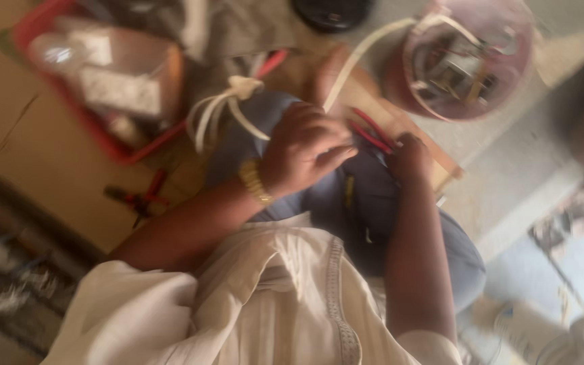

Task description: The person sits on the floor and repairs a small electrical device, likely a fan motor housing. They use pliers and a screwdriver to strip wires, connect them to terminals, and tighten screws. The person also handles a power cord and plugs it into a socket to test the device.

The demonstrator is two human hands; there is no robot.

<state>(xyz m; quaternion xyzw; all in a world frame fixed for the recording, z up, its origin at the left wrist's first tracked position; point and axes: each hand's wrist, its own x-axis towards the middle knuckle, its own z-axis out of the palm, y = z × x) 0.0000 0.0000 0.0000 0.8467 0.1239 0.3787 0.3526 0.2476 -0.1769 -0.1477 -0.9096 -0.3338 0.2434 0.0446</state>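
I find both hands working over the lap, above the blue trousers [366, 196]. The left hand [305, 152], with a gold watch [255, 181] at its wrist, is curled with fingers bent down onto the white cable [356, 64]; it appears to pinch the cable to steady it. The cable runs up toward the pink bucket [468, 57], and a tied bundle of it [228, 101] rests by the knee, kept within reach. The right hand [407, 159] is clenched around the red-handled pliers [372, 132], handles pointing away from the body. I cannot see the pliers' nose or the cable end; the left hand covers both. Motion blur hides the bucket's contents. A red tray [113, 145] and a second red-handled tool [140, 196] lie to the left, indistinct.
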